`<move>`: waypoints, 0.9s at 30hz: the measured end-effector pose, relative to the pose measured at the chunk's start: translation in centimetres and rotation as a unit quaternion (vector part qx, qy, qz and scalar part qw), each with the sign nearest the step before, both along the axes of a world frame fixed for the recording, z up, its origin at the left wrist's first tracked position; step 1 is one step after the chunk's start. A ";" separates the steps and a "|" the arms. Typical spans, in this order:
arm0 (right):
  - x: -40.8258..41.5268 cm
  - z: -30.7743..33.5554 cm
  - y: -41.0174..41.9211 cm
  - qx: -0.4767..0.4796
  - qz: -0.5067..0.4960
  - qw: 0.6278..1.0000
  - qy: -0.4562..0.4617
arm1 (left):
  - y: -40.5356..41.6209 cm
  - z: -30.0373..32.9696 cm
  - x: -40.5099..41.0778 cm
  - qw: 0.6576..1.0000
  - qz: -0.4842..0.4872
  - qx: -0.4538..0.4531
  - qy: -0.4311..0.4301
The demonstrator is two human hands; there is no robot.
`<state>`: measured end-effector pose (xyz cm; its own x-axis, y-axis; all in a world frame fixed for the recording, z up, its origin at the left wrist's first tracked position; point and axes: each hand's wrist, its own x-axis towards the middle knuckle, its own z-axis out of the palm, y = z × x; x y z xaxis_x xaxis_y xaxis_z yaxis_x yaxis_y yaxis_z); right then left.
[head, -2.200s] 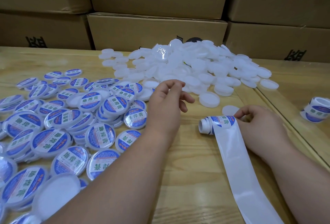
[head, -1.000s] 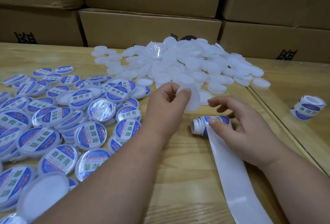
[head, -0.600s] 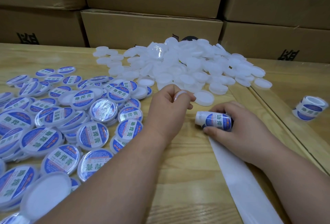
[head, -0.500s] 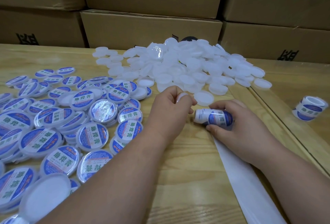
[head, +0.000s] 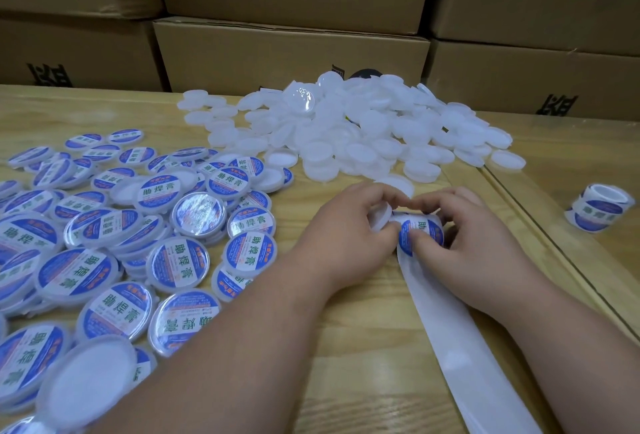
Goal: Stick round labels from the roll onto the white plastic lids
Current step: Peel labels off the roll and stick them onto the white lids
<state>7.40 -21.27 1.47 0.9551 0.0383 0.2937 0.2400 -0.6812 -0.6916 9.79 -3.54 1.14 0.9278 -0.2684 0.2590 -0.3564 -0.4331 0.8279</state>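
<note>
The two hands meet near the middle of the bench (head: 346, 347), and I think this closeness has a reason: the label must pass only a very short way from the roll to the lid. The left hand (head: 341, 236) has its fingers curled round a blank white lid (head: 380, 219), which it holds on its edge, tilted, just beside the label roll (head: 420, 231). The right hand (head: 460, 243) grips this roll from above, and its thumb presses on the blue round label (head: 417, 236) that faces us, probably to lift the edge of it; whether the label is already free from the backing I cannot tell. The empty backing strip (head: 460, 347) runs from the roll toward the person, along the right forearm, so it stays out of the working place. The piles also seem arranged with purpose: the unlabeled lids (head: 363, 136) lie in a heap straight behind the hands, easy for the left hand to reach, and the labeled lids (head: 114, 226) are spread at the left side, where a finished piece can be dropped. A spare roll (head: 599, 212) waits well apart at the right, and cardboard boxes (head: 291, 53) stand stacked behind the bench
</note>
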 end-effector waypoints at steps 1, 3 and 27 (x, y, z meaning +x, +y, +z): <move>0.0 0.0 0.0 -0.018 -0.021 1.000 -0.003 | 0.0 0.0 0.0 1.000 -0.002 0.011 -0.009; 0.1 0.2 -0.1 -0.060 -0.093 0.994 0.009 | 0.0 0.0 0.0 1.000 0.002 0.020 -0.018; 0.1 -0.1 0.0 0.059 -0.080 0.994 -0.045 | -0.2 -0.4 -0.1 0.997 0.043 0.063 -0.001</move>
